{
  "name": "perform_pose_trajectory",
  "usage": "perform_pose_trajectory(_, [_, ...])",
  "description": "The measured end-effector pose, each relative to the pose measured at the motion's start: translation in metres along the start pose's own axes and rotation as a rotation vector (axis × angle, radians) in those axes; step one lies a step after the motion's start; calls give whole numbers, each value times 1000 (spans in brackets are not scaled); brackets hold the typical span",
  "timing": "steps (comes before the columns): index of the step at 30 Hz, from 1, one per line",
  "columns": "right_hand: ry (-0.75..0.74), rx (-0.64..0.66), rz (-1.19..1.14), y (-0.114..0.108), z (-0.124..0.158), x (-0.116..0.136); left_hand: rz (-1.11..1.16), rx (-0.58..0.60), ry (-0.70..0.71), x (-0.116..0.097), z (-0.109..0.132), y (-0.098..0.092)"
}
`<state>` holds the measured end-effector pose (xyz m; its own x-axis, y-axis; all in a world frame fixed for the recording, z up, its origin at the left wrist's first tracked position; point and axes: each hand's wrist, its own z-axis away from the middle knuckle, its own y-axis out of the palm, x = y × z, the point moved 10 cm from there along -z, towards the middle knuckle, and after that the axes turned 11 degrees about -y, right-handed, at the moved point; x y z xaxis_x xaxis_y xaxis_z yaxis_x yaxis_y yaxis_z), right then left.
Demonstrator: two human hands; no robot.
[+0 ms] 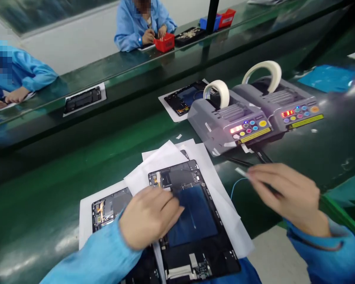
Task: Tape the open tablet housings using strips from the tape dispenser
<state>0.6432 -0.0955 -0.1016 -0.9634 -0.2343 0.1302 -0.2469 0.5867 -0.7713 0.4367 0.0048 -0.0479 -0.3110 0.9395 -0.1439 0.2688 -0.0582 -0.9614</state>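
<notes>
An opened tablet (195, 213) with a blue-covered battery lies on white paper sheets (239, 236) at the lower middle. My left hand (150, 215) is over its left side, fingers curled; whatever they may hold is hidden. My right hand (286, 193) is raised to the right of the tablet, with a short strip of white tape (241, 172) pinched between thumb and fingertips. A second opened tablet (112, 207) lies on paper at the left, partly covered by my left arm. Near my right hand, a thin blue cord (235, 185) curves down.
Two grey tape dispensers (233, 122) with lit displays stand beyond the tablet. Another opened tablet (185, 98) lies behind them. Blue plastic (328, 78) is at the right. Across the bench, two people in blue sit near a red bin (165, 42) and a device (83, 99).
</notes>
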Motion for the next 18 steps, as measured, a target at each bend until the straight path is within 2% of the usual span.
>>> perform_pose_trajectory(3, [-45, 104, -175, 31, -3, 28, -67, 18, -5, 6, -41, 44])
perform_pose_trajectory(5, [-123, 147, -165, 49, -13, 43, -70, 27, -35, 12, -54, 70])
perform_pose_trajectory(7, [-200, 171, -101, 61, -24, 53, -48, 20, -55, 16, -58, 85])
perform_pose_trajectory(9, [-256, 185, -30, 66, -32, 58, -15, 0, -46, 15, -59, 90])
perform_pose_trajectory(12, [-292, 209, 6, 68, -36, 62, 11, -11, 28, 9, -63, 85])
perform_pose_trajectory(18, [-318, 155, -25, 59, -28, 67, -40, 198, 288, -15, -83, 90])
